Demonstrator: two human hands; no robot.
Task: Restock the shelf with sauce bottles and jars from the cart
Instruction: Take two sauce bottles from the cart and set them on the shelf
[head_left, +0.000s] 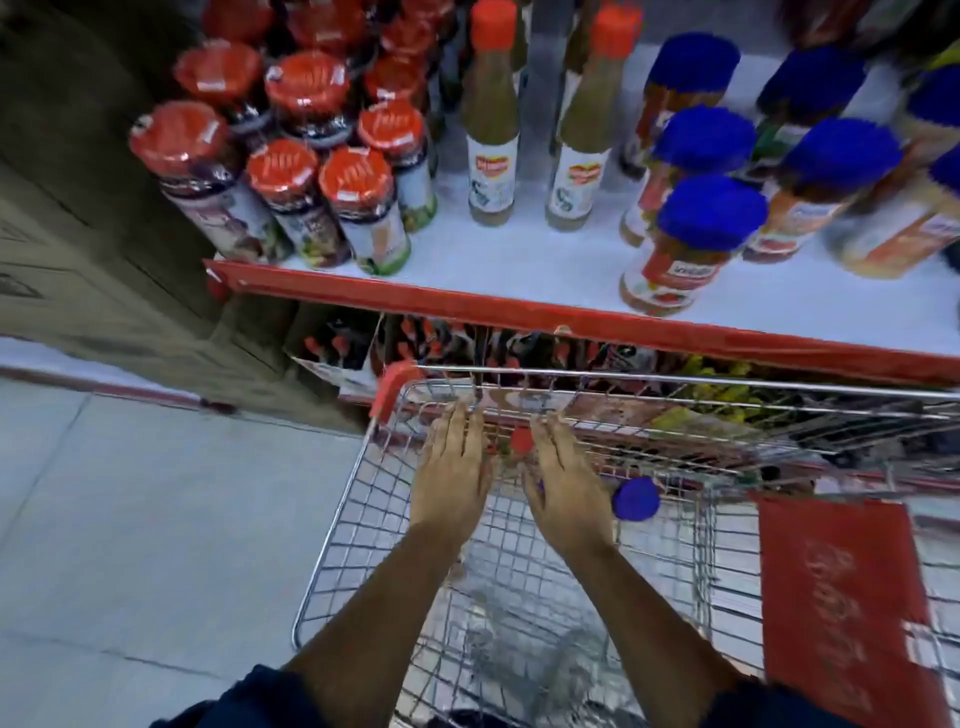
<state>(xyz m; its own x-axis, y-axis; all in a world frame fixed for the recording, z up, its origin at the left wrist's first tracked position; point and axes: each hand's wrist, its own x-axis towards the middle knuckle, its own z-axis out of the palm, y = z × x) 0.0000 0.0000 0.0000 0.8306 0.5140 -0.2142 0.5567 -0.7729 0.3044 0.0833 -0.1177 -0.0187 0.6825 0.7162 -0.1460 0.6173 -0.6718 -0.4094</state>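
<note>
- Both hands reach down into the wire cart (363, 519); the left hand (451, 478) and right hand (563, 486) are spread flat, fingers straight, gripping nothing.
- A red-capped bottle (521, 440) shows between the hands; a blue-lidded jar (635, 498) lies just right of the right hand.
- Both look like glass: probably heavy, rigid, slick and breakable. Best held around the body below the cap, not by the lid.
- The shelf (519, 306) above has room along its front.

Jar labels (670, 270) blurred, red-capped bottle (521, 439) hidden between hands (grip unclear), lower shelf (467, 343) shadowed
</note>
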